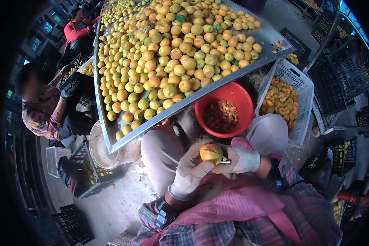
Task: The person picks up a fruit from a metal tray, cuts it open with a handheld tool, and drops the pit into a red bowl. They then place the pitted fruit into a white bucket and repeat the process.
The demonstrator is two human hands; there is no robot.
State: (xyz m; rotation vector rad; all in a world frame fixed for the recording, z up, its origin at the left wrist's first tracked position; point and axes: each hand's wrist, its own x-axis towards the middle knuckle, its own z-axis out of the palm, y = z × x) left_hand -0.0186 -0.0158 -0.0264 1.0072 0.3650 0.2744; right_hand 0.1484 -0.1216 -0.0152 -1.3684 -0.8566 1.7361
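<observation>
Both my hands wear pale work gloves and meet above my lap. My left hand (190, 170) is closed round a yellow-orange fruit (211, 153). From the other side my right hand (240, 159) grips a small metal tool (225, 161), which touches the fruit; a dark line runs across the fruit's skin near it. Just beyond my hands, a red bowl (247, 107) holds brown pits. To its right, a white crate (308, 88) contains opened orange fruit pieces.
A metal-edged table (160, 116) heaped with yellow-green fruit lies ahead. A white bucket (101, 147) stands below its left corner. Two people (45, 110) sit at the left, one farther back in red. Dark crates (334, 74) are stacked at right.
</observation>
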